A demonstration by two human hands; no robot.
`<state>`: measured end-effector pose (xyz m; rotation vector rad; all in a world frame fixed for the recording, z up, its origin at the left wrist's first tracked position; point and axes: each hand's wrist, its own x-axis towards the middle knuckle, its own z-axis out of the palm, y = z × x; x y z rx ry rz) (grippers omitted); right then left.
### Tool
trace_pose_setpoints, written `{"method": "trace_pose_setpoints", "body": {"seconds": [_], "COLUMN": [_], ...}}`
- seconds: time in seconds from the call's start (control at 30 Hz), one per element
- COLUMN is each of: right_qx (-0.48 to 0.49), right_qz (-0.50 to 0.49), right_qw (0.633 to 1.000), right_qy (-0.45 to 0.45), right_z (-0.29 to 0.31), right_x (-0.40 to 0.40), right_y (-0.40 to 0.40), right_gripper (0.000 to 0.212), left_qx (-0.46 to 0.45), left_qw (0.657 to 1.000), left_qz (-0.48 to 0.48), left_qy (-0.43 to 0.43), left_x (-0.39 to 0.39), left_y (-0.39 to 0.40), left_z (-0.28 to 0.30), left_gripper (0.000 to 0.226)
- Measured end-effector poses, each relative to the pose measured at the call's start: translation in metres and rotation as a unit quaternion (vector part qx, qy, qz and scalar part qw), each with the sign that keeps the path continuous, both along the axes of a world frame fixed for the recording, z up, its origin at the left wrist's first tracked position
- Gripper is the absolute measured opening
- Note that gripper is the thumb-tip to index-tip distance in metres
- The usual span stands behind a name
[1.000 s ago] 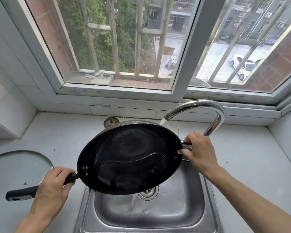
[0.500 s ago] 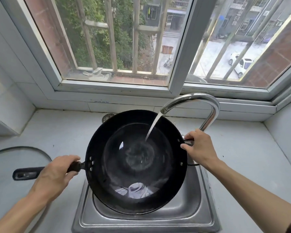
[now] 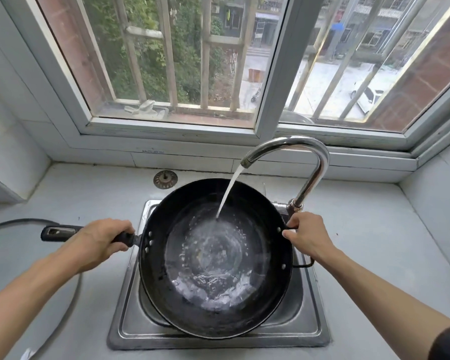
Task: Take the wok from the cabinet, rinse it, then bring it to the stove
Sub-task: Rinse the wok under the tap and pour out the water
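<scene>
Round black wok (image 3: pixel 182 302), curved chrome faucet (image 3: pixel 315 162), splashing water (image 3: pixel 213 258)

Sink (image 3: pixel 130 331) basin mostly hidden under wok (image 3: pixel 164 287); glass lid (image 3: pixel 24 221) cut off at left edge.

Bright daylight through the window (image 3: pixel 182 61), soft shadows, wide-angle bending at edges
</scene>
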<state>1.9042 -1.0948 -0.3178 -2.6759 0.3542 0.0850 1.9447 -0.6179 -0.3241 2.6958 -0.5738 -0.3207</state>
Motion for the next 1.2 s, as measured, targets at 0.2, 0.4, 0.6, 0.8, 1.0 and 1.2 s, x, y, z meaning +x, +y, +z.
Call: {"method": "trace_pose_setpoints", "body": {"seconds": [0.2,0.4,0.6,0.8,1.0,1.2], "right_qx": [0.023,0.031,0.02,0.007,-0.011,-0.057], "right_qz": [-0.008,-0.01,0.005,0.034,0.058,0.076], "right_qw": [0.999,0.999,1.0,0.999,0.998,0.995], "right_qy": [0.034,0.027,0.009,-0.009,-0.015,-0.033], "right_z": [-0.022,-0.036,-0.042,-0.044,-0.041,-0.035], "right_x": [-0.011,-0.014,-0.023,-0.033,-0.036,-0.03], "right_y": [0.002,0.001,0.001,0.0,-0.002,0.002], "right_gripper": [0.015,0.021,0.026,0.029,0.035,0.04], "left_qx": [0.012,0.01,0.03,0.047,0.041,0.043], "left_qw": [0.999,0.999,0.999,0.999,0.998,0.998], "left_qz": [-0.004,-0.013,-0.019,-0.018,-0.021,-0.014], "left_qy": [0.051,0.052,0.037,0.02,0.029,0.042], "left_x": [-0.003,-0.003,-0.007,-0.013,-0.015,-0.02], "left_y": [0.003,0.005,0.003,0.004,0.006,0.005], "left_z": [-0.012,-0.017,-0.018,-0.025,-0.032,-0.036], "left_gripper": [0.024,0.023,0.023,0.026,0.027,0.027]}}
